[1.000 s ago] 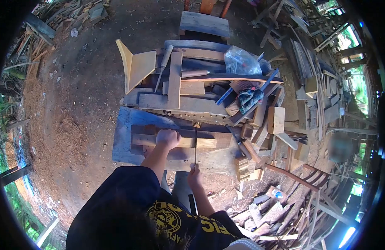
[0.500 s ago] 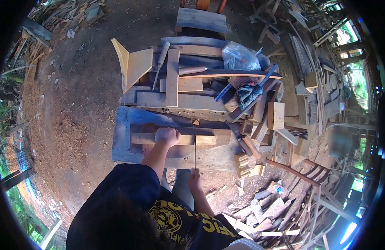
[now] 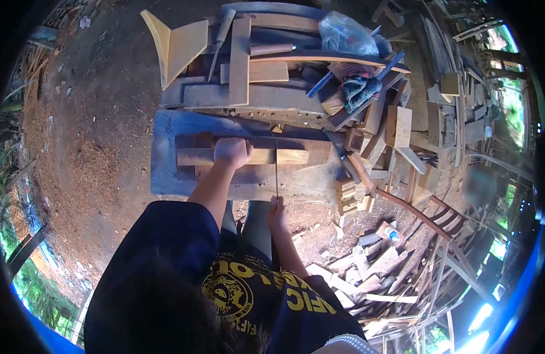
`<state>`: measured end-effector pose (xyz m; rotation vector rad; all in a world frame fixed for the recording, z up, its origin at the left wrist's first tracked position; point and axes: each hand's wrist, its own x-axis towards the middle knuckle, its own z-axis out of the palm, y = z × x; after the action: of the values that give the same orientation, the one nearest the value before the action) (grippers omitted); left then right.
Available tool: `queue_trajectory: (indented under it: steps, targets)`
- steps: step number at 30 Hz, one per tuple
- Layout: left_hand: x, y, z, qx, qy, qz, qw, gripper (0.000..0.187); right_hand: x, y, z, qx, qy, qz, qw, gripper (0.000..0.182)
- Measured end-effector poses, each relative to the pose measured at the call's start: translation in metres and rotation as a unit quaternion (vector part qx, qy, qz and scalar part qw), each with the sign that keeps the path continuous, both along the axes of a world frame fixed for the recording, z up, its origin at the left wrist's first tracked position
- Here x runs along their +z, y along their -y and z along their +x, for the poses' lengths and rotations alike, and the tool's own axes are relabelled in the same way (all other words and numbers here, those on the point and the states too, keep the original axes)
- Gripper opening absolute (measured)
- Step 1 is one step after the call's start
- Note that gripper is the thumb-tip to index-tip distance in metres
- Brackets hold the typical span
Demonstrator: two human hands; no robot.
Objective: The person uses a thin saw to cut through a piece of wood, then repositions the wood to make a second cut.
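Note:
A narrow light wooden piece [image 3: 290,156] lies crosswise on the workbench [image 3: 166,177], against darker wood. My left hand [image 3: 233,152] is closed around its left-middle part, pressing it down. My right hand [image 3: 277,215] grips the near end of a thin saw [image 3: 277,177], seen edge-on. The blade points away from me and crosses the wooden piece to the right of my left hand. The saw's handle is mostly hidden in my right hand.
Behind lie boards [image 3: 239,65], a chisel-like tool [image 3: 222,41], a plastic bag [image 3: 347,34] and a patterned cloth [image 3: 361,91]. Wood blocks [image 3: 398,126] and a chair frame [image 3: 444,218] stand right. Scrap wood [image 3: 379,265] is heaped at the lower right.
The camera view has tilted, so the bench and both hands appear higher in the picture. My left hand keeps its hold on the wood, and the saw still crosses it.

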<state>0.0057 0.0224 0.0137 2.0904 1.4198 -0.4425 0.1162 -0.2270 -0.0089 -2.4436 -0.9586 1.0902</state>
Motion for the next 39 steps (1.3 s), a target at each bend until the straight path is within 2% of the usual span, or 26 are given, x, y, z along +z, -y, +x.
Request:
queue_trajectory:
  steps: [5, 7, 8, 10, 14, 15, 16, 18, 20, 22, 25, 28, 31, 34, 36, 39]
  targets:
    - [-0.007, 0.002, -0.001, -0.001, 0.007, 0.023, 1.000, 0.044, -0.005, -0.062, -0.001, -0.016, 0.013, 0.030, 0.999, 0.018]
    - [-0.005, 0.001, -0.001, -0.004, 0.013, 0.024, 1.000, 0.044, -0.009, -0.060, -0.005, -0.036, 0.004, 0.158, 0.987, 0.019]
    - [-0.005, 0.001, -0.001, -0.005, 0.002, 0.013, 1.000, 0.044, -0.007, -0.052, -0.006, -0.037, 0.004, 0.156, 0.987, 0.019]
    - [-0.005, -0.001, 0.001, -0.011, -0.009, 0.001, 1.000, 0.044, 0.004, -0.023, -0.009, -0.050, -0.042, 0.009, 0.998, 0.022]
    - [-0.006, 0.001, 0.000, -0.008, -0.010, 0.000, 1.000, 0.043, -0.033, -0.016, -0.015, -0.063, -0.023, 0.042, 0.997, 0.023]
    - [-0.006, 0.000, -0.001, -0.012, -0.004, 0.007, 1.000, 0.043, -0.037, -0.030, -0.016, -0.047, 0.035, 0.143, 0.988, 0.022]
    - [-0.007, 0.000, -0.001, -0.012, -0.005, 0.006, 1.000, 0.043, -0.030, -0.048, -0.013, -0.047, 0.033, 0.141, 0.988, 0.022]
    - [-0.009, 0.002, -0.001, -0.009, 0.002, 0.019, 1.000, 0.043, -0.003, -0.076, -0.002, -0.048, -0.031, 0.012, 0.998, 0.022]
    - [-0.008, 0.002, -0.001, -0.006, 0.008, 0.019, 1.000, 0.044, -0.005, -0.051, -0.004, -0.046, -0.017, 0.021, 0.999, 0.023]
    - [-0.006, 0.000, 0.001, -0.004, 0.019, 0.023, 1.000, 0.045, 0.000, -0.012, -0.009, -0.019, -0.044, -0.021, 0.999, 0.023]
    - [-0.015, 0.001, -0.001, -0.013, 0.004, 0.021, 1.000, 0.044, 0.006, 0.009, -0.016, -0.044, -0.042, 0.027, 0.998, 0.024]
    - [-0.005, 0.000, 0.001, -0.004, -0.005, 0.013, 1.000, 0.045, -0.016, -0.039, -0.006, -0.042, -0.008, 0.054, 0.998, 0.026]
    - [-0.008, 0.002, 0.001, -0.009, -0.001, 0.023, 1.000, 0.046, -0.008, -0.078, 0.000, -0.040, -0.023, 0.034, 0.998, 0.030]
    - [-0.008, 0.001, 0.001, -0.010, 0.004, 0.024, 1.000, 0.047, -0.002, -0.031, -0.015, -0.004, -0.011, 0.075, 0.997, 0.031]
    - [-0.005, -0.001, 0.003, -0.009, 0.003, 0.029, 1.000, 0.047, 0.009, 0.000, -0.015, 0.009, -0.030, -0.026, 0.999, 0.031]
    - [-0.006, 0.000, 0.003, -0.002, -0.014, 0.027, 1.000, 0.047, 0.002, -0.006, -0.007, 0.038, -0.011, 0.008, 0.999, 0.031]
